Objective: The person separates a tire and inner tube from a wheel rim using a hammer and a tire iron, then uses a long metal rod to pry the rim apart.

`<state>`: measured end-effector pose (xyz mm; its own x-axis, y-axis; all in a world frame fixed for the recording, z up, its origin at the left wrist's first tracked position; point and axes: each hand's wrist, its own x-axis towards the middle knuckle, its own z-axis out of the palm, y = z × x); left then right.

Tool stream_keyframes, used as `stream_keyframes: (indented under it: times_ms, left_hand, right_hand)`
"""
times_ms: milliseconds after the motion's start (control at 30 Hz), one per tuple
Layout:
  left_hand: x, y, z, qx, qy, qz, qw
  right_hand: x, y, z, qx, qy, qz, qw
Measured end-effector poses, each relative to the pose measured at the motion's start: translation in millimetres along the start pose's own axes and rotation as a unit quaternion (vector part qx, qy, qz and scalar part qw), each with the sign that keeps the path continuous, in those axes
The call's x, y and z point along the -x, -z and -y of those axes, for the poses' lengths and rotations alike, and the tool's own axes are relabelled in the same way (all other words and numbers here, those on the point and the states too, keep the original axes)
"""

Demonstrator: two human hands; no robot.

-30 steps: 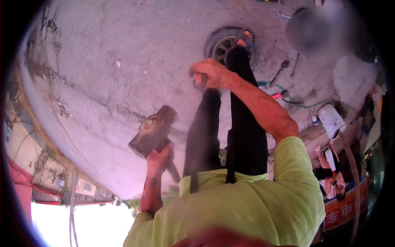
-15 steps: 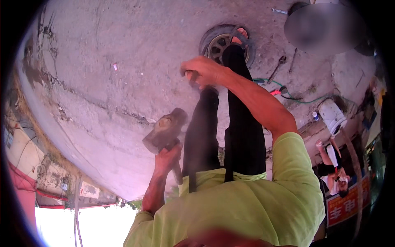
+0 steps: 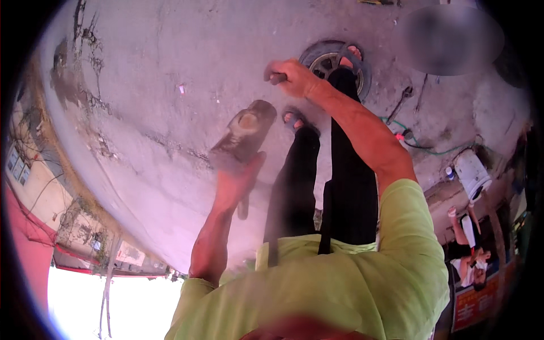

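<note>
Hammer point(image 3: 247, 126) moves forward in left hand point(image 3: 242, 173)

In the head view, the left hand, slightly blurred, is wrapped around the handle of the hammer, whose heavy head is held out over the ground point(image 3: 170, 51). Compared with a second ago, the hammer is farther forward and closer to the right hand point(image 3: 294, 77), yet apart from it. That right hand is curled closed around a short dark bar point(image 3: 277, 78), one end poking out to the left; the rest is hidden. The left foot point(image 3: 294, 119), mostly covered earlier, now shows clearly. The right foot point(image 3: 352, 56) still rests on the wheel point(image 3: 322, 64), near a wrench point(image 3: 403, 102).
</note>
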<state>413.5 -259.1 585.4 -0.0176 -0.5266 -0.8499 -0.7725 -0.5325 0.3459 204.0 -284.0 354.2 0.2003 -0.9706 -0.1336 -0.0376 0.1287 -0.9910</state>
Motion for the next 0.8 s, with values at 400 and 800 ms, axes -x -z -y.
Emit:
stream_keyframes:
  times_ms: [400,800]
  left_hand:
    - [79.3,106.0,-74.6,0.287,-0.405,0.028,0.868]
    - [37.3,68.9,-41.6,-0.026,0.001,-0.060,0.998]
  right_hand:
    - [10.6,-8.2,-8.8,0.017,0.018,-0.021,0.999]
    - [20.4,-20.8,0.6,0.021,0.020,-0.017,0.999]
